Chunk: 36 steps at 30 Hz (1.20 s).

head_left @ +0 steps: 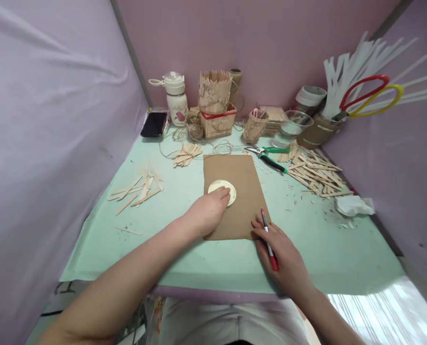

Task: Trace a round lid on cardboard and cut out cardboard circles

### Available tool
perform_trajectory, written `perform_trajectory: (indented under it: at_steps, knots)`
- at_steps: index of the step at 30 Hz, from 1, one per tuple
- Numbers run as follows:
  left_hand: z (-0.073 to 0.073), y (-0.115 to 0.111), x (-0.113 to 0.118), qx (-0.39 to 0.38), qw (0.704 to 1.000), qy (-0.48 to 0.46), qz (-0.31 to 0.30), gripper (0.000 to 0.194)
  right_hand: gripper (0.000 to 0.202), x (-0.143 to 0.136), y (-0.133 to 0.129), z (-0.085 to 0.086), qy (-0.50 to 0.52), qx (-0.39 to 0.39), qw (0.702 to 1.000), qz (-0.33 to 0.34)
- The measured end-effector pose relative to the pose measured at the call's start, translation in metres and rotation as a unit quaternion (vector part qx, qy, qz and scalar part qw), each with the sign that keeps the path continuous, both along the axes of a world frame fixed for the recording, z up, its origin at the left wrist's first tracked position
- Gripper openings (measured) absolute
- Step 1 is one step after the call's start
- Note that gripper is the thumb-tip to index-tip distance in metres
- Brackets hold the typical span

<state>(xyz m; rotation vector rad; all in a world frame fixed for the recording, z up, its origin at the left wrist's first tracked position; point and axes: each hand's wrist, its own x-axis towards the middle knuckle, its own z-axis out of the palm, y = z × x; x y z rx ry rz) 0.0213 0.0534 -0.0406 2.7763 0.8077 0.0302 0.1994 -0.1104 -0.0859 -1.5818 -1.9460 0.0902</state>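
Observation:
A brown cardboard sheet lies flat on the table in front of me. On its left half rests a round cream disc, maybe a lid. My left hand presses down on the disc, its fingers together over the right part and hiding some of it. At the sheet's lower right corner, my right hand holds a red marker pen between its fingers. The pen slants, with its narrow end pointing away from me and its red end toward my wrist. Some right fingertips touch the cardboard's edge.
Pruning shears lie beyond the sheet. Wooden sticks are heaped right, with more sticks scattered left. A white bottle, a phone, twine, a clear water cup and scissors stand or lie at the back.

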Motion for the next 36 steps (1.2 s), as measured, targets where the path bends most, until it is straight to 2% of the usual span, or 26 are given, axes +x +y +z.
perform_trajectory:
  at_steps: [6, 10, 12, 15, 17, 19, 23, 27, 31, 36]
  knots:
    - [-0.012, -0.022, 0.019, 0.121, 0.992, 0.011, 0.02, 0.039, 0.035, 0.008, -0.005, 0.004, 0.054, -0.032, 0.998, -0.027]
    - [-0.023, -0.027, 0.023, 0.151, 0.988, -0.012, 0.031, 0.036, 0.032, 0.016, 0.012, 0.032, 0.169, -0.02, 0.984, -0.046]
    - [-0.027, -0.028, 0.022, 0.159, 0.987, -0.019, 0.033, 0.037, 0.029, 0.017, 0.034, 0.054, 0.219, -0.025, 0.974, -0.043]
    - [-0.033, -0.029, 0.022, 0.16, 0.986, -0.026, 0.029, 0.039, 0.023, 0.01, 0.082, 0.084, 0.216, -0.024, 0.976, -0.014]
    - [-0.036, -0.029, 0.023, 0.161, 0.986, -0.029, 0.033, 0.04, 0.025, 0.0, 0.116, 0.097, 0.195, -0.043, 0.979, 0.029]
    - [-0.039, -0.029, 0.025, 0.165, 0.985, -0.027, 0.041, 0.041, 0.026, -0.012, 0.148, 0.104, 0.172, -0.105, 0.976, 0.086]
    - [-0.036, -0.03, 0.024, 0.15, 0.987, -0.031, 0.044, 0.04, 0.018, -0.035, 0.193, 0.1, 0.11, -0.201, 0.955, 0.189]
    - [-0.028, -0.032, 0.02, 0.149, 0.985, -0.051, 0.064, 0.037, 0.016, -0.047, 0.212, 0.09, 0.054, -0.241, 0.933, 0.261]
    - [-0.026, -0.033, 0.018, 0.16, 0.983, -0.062, 0.067, 0.033, 0.015, -0.051, 0.219, 0.084, 0.026, -0.263, 0.923, 0.28]
    - [-0.029, -0.032, 0.019, 0.173, 0.981, -0.056, 0.067, 0.033, 0.017, -0.056, 0.222, 0.081, -0.005, -0.286, 0.917, 0.278]
